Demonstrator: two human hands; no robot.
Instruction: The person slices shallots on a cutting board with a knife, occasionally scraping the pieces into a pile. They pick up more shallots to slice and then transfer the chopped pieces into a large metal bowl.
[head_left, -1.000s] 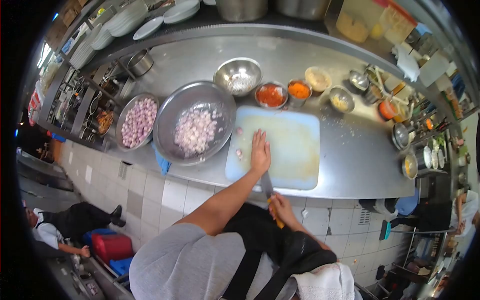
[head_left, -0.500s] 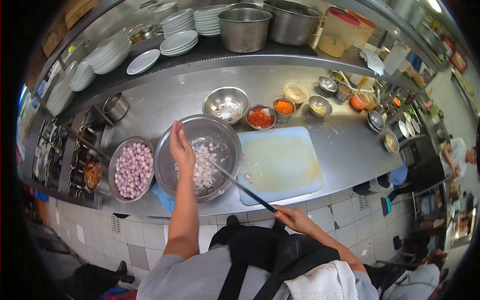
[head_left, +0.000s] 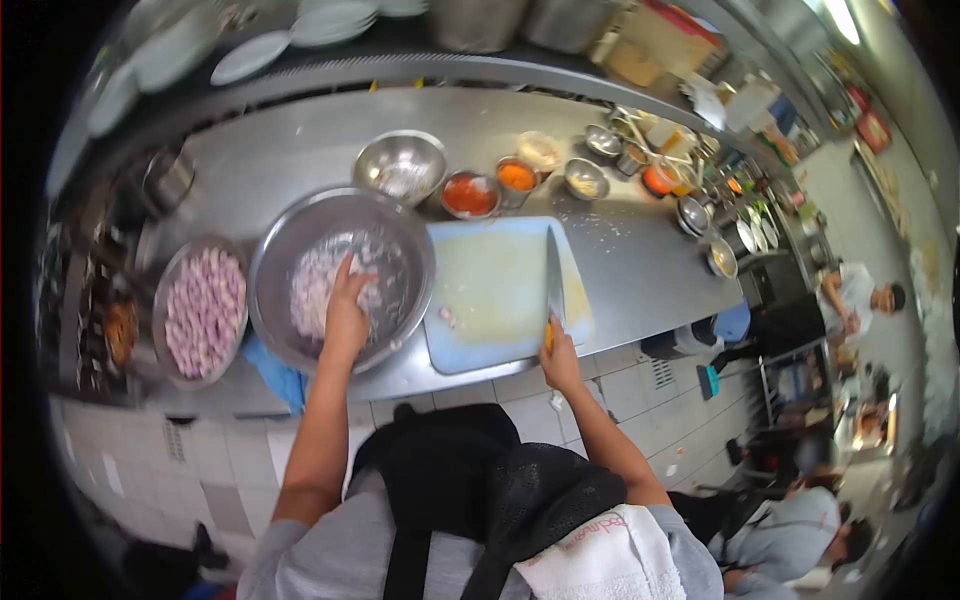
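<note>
My left hand (head_left: 347, 312) reaches down into the large steel bowl (head_left: 290, 235) and rests on the cut pink shallot pieces (head_left: 312, 280) inside it. My right hand (head_left: 560, 362) grips the yellow handle of a knife (head_left: 553, 272) at the counter's front edge. Its blade lies over the right part of the pale blue cutting board (head_left: 490, 285). A few shallot bits (head_left: 446, 318) remain on the board near its left side.
A steel bowl of whole peeled shallots (head_left: 203, 308) stands left of the big bowl. Behind the board sit an empty steel bowl (head_left: 400, 165) and small bowls of red and orange paste (head_left: 470, 194). More small containers (head_left: 640, 160) crowd the right. People stand on the right (head_left: 860, 295).
My left hand has dropped from above the big bowl into the shallot pieces. My right hand has swung the knife from the bowl's rim over to the board's right side.
</note>
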